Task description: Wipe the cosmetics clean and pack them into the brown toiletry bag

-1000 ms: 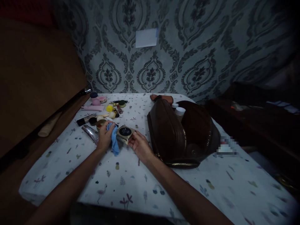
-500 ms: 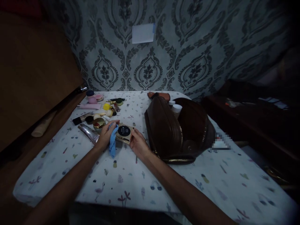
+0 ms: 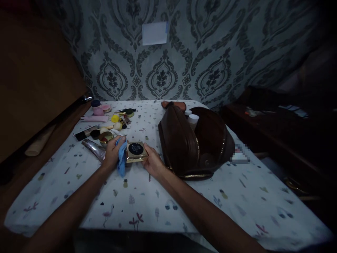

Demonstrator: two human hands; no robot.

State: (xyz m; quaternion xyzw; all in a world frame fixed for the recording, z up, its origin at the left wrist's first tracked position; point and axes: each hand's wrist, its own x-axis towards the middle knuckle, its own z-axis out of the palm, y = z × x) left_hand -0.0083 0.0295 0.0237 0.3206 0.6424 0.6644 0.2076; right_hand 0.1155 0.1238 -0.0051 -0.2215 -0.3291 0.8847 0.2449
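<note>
A gold square compact (image 3: 136, 153) with a round black label is gripped at its right edge by my right hand (image 3: 153, 161). My left hand (image 3: 112, 152) is closed on a blue cloth (image 3: 121, 158), which lies against the compact's left edge. Just left of that hand are a silver tube (image 3: 92, 149) and an open round gold pot (image 3: 105, 137), both on the table. To the right of my right hand stands an open brown leather bag (image 3: 181, 137), with white-capped bottles (image 3: 193, 120) inside.
Several cosmetics, among them a pink tube (image 3: 94, 118), a yellow item (image 3: 115, 117) and a pink jar (image 3: 106, 108), lie at the table's back left. An orange-brown case (image 3: 177, 105) sits behind the bag. A patterned cloth (image 3: 147, 203) covers the table, against the papered wall.
The compact has turned in my right hand, and its gold front edge now faces me more. The view has shifted slightly, so everything sits a little further left.
</note>
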